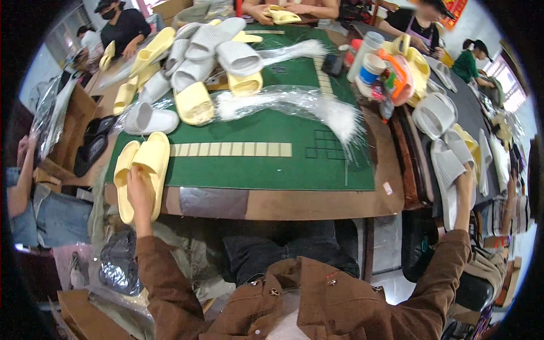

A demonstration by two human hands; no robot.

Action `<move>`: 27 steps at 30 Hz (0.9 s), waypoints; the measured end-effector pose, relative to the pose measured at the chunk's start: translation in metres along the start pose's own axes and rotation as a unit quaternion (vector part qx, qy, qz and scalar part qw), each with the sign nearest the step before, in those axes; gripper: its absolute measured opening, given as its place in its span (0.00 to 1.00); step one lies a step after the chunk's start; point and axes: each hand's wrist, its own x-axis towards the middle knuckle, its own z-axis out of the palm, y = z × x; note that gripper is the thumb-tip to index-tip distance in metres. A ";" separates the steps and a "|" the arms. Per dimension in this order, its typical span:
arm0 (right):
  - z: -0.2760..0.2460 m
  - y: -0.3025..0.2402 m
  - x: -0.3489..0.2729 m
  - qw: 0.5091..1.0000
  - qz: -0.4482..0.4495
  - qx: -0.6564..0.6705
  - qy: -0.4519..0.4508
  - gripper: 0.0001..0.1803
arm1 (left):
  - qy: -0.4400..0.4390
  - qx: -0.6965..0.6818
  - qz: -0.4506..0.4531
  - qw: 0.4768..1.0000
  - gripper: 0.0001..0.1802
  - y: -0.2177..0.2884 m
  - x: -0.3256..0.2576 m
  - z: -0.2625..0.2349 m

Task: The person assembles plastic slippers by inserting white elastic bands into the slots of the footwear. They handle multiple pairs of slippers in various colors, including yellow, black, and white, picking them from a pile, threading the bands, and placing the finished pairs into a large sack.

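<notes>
Left hand grips a pair of yellow slippers at the near-left edge of the green mat. Right hand, right of the mat, closes on a grey slipper

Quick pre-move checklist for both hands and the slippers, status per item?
1. Left hand on the yellow slipper pair: ok, resting on it.
2. Pair stacked together at the green mat edge: ok.
3. Right hand reaching the grey slippers: ok, touching.
4. Right fingers closed on a slipper: cannot tell.
5. Mat centre free of slippers: ok.
6. Clear plastic bags within reach: ok.
</notes>
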 end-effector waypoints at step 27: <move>0.234 -0.325 -0.218 0.948 -0.124 0.142 -0.258 0.31 | -0.200 -0.387 0.197 0.878 0.24 0.201 -0.062 -0.050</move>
